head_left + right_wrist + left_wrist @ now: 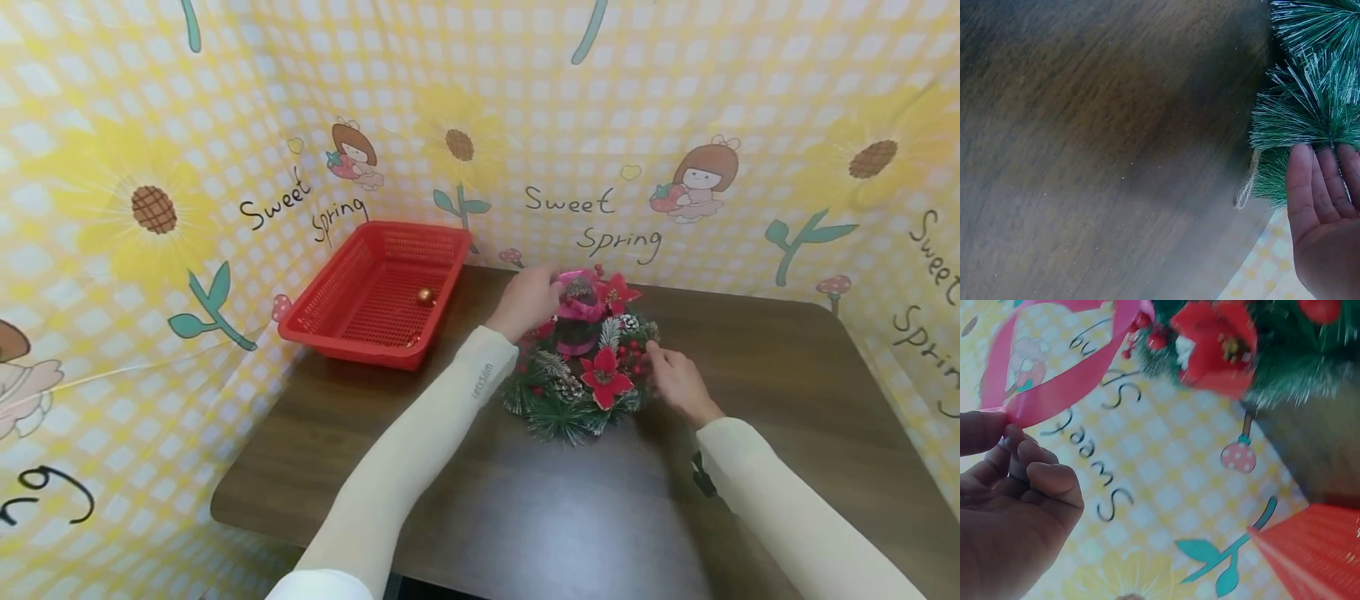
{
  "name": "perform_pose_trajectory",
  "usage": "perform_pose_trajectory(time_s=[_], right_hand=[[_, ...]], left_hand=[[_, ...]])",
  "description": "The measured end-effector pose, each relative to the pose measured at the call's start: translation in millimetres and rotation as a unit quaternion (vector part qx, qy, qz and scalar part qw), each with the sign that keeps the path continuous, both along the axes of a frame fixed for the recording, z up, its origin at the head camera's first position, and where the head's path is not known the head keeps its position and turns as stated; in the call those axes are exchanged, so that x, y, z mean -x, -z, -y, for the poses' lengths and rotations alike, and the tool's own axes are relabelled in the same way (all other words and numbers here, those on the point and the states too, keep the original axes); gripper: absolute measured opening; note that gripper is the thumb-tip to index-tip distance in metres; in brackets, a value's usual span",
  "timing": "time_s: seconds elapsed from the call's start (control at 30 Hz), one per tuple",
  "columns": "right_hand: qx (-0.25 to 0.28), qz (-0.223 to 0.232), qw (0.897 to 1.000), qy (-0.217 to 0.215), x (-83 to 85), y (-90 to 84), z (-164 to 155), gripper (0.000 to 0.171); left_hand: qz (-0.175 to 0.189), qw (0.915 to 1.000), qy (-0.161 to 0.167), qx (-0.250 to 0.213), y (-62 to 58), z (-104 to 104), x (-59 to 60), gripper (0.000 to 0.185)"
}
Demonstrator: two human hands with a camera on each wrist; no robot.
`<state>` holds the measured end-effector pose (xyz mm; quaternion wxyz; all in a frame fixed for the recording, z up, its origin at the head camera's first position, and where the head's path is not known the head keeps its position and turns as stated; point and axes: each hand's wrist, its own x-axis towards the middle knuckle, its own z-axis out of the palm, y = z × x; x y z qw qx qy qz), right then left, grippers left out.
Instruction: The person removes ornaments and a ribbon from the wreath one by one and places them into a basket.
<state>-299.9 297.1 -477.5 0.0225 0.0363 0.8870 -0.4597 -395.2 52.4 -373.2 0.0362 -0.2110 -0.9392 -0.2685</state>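
With the left hand (1010, 506) pinching the pink ribbon (1054, 394) and the right hand (678, 379) resting flat-fingered against the wreath (585, 375), a hard tug may drag the wreath across the surface (750, 467).

Both arms reach forward in pale sleeves. The left hand (531, 298) is curled, thumb and fingertips (1016, 439) pinched together. The right hand (677, 381) lies flat, its fingers (1310, 181) straight and close together.

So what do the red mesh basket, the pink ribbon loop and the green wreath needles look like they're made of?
Red mesh basket: seemingly moulded plastic, with a uniform perforated grid. Pink ribbon loop: thin, glossy, slightly translucent, probably synthetic film or satin. Green wreath needles: likely artificial plastic bristles with white-frosted tips.
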Motion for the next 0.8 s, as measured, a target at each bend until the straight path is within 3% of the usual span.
perform_pose_trajectory(time_s=[0.27,0.43,0.67,0.8], right_hand=[[-0.006,0.002,1.0,0.001,2.2,2.2,-1.6,0.072],[-0.003,0.01,1.0,0.005,1.5,2.0,-1.3,0.076],[0.0,0.001,1.0,0.004,0.2,0.3,0.0,0.073],[-0.003,0.001,1.0,0.001,-0.2,-0.5,-0.3,0.072]], left_hand=[[-0.015,0.9984,0.008,-0.055,-20.6,14.4,-3.1,0.014],[-0.016,0.9927,0.013,-0.119,-37.0,23.9,-3.1,0.014],[-0.117,0.9804,-0.012,-0.158,-74.9,49.5,-2.1,0.016],[-0.14,0.9725,-0.032,-0.183,-100.1,69.2,-4.0,0.018]])
